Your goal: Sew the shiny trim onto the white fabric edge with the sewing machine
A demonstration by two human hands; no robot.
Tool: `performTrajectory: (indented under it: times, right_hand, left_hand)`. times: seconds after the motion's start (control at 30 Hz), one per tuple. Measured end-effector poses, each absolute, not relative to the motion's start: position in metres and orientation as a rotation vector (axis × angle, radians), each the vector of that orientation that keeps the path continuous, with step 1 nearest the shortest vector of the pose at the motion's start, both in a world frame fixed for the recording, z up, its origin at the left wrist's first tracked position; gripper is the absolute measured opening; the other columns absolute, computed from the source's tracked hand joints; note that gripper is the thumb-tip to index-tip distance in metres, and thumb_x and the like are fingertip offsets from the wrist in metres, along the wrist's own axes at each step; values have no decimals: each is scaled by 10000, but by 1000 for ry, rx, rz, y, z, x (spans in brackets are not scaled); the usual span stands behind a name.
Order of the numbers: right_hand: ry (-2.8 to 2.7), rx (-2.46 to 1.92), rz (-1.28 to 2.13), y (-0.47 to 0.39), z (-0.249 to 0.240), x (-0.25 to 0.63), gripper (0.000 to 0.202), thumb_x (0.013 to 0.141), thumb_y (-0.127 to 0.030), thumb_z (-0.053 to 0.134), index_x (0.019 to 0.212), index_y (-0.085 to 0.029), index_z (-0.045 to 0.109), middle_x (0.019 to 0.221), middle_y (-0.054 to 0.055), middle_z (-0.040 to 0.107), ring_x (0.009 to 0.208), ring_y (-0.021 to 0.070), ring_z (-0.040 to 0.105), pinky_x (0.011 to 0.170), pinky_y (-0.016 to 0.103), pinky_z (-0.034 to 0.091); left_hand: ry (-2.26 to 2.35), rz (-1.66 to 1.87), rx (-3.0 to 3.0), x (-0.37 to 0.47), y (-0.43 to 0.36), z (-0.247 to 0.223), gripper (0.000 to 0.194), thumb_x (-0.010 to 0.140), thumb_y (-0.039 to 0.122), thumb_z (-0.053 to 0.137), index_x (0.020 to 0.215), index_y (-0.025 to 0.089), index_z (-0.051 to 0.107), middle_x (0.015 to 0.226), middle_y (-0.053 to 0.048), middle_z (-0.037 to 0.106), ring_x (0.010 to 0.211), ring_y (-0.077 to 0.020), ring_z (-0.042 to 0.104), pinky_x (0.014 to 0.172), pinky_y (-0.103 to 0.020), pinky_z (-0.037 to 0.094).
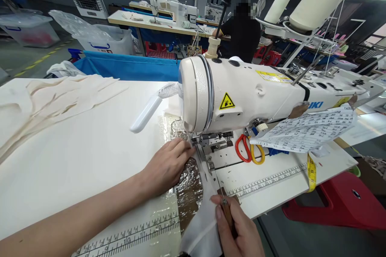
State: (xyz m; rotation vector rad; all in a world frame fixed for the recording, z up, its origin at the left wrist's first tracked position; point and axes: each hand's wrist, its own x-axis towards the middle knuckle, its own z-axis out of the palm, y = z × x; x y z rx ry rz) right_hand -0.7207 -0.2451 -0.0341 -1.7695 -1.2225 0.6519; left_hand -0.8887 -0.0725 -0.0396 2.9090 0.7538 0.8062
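Note:
A white sewing machine (241, 92) stands over the table. My left hand (170, 162) lies palm down just left of the needle area, its fingers together on the edge of a white fabric piece (205, 213). My right hand (238, 229) is closed round the wooden handle of an awl (226, 213), whose thin metal shaft points up toward the machine's needle plate. The white fabric runs from beside the needle area down between both hands. Under it and my left hand is a brown patch covered with clear tape (190, 188).
Red and yellow handled scissors (249, 150) lie right of the needle area. A written sheet (304, 130) hangs on the machine. Cream fabric (57, 96) is piled at left. Beyond are a blue bin (126, 66), a red stool (346, 204) and a seated person (244, 32).

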Motion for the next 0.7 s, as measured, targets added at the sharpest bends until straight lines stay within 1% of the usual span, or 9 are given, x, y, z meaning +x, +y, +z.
performTrajectory:
  times: [0.07, 0.13, 0.23, 0.33, 0.43, 0.57, 0.7]
  right_hand:
    - [-1261, -1748, 642, -242, -32, -720, 315, 975, -493, 521, 1036, -253, 717, 913, 35, 773, 790, 176, 729, 682, 175, 546]
    - [-1308, -1722, 641, -239, -33, -719, 305, 986, -469, 503, 1050, -250, 705, 924, 35, 772, 803, 172, 727, 697, 177, 549]
    - [-1386, -1697, 647, -234, -34, -716, 294, 998, -428, 477, 1086, -239, 684, 944, 42, 770, 818, 178, 727, 716, 196, 559]
    - [-1455, -1689, 623, -228, -35, -714, 280, 1009, -381, 452, 1121, -236, 665, 1016, 54, 767, 921, 196, 728, 792, 229, 563]
    - [-1527, -1650, 595, -220, -34, -714, 280, 1018, -336, 423, 1142, -224, 647, 1045, 68, 760, 954, 204, 724, 801, 244, 562]
    - [-1600, -1634, 593, -212, -29, -715, 269, 1027, -302, 381, 1102, -217, 624, 954, 61, 748, 867, 193, 721, 723, 230, 549]
    - [-1635, -1672, 630, -207, -24, -715, 250, 1038, -306, 362, 1066, -231, 599, 858, 20, 717, 740, 166, 692, 647, 212, 519]
  left_hand:
    - [653, 860, 2862, -889, -71, -40, 328, 980, 44, 331, 1178, 72, 591, 1035, -125, 629, 927, -230, 548, 785, -400, 562]
    - [609, 882, 2843, -890, -70, -42, 314, 976, 47, 347, 1162, 87, 598, 1067, -126, 630, 959, -232, 554, 805, -398, 556]
    - [649, 840, 2867, -891, -68, -45, 319, 972, 53, 353, 1175, 92, 596, 1110, -134, 622, 995, -244, 563, 816, -408, 552]
    - [723, 790, 2903, -891, -68, -45, 347, 969, 57, 332, 1215, 74, 575, 1151, -150, 604, 1014, -259, 554, 819, -428, 557]
    - [778, 812, 2893, -891, -70, -43, 354, 965, 66, 326, 1228, 80, 563, 1134, -150, 601, 1007, -265, 547, 809, -443, 558]
    - [621, 875, 2836, -892, -71, -42, 305, 959, 61, 349, 1163, 98, 572, 1078, -127, 618, 990, -238, 559, 820, -411, 546]
    - [570, 863, 2899, -892, -70, -43, 285, 968, 82, 367, 1150, 94, 585, 1112, -133, 634, 1009, -244, 574, 830, -413, 550]
